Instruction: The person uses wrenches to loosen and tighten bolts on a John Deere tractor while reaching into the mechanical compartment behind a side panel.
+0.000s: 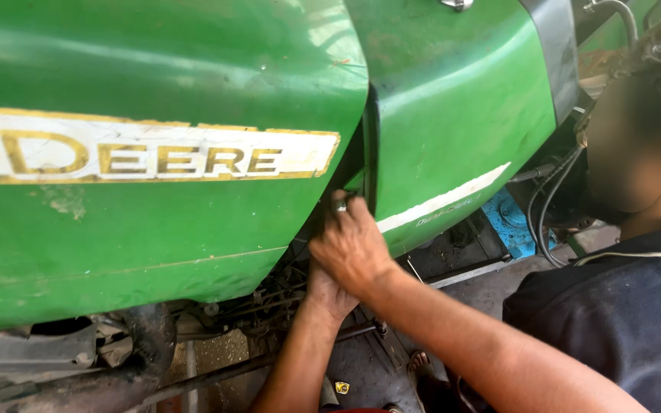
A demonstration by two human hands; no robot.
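While both hands work at the seam between two green body panels of a tractor, the job looks to be somewhere in its middle rather than near its end; the right hand (352,246) is raised to the dark gap (369,145) where the large side panel (154,153) meets the rear cowl (453,99), its fingers (343,208) curled and pressed together around a small metallic piece (340,205) that glints at the lower edge of the seam; whether that piece is a fastener or the tip of a tool cannot be told. The left hand (329,294) sits just below and behind the right, reaching up into the shadowed space under the side panel; its fingers are hidden by the right hand, so its grip cannot be told. Both panels are seated on the machine and the gap between them stands open, which suggests that whatever holds them at this joint is neither fully freed nor fully set. Beneath, linkage rods (269,367) and grimy engine parts (63,359) lie exposed; a second person (629,306) in a dark shirt leans in from the right, beside black hoses (548,206) and a blue part (510,222).
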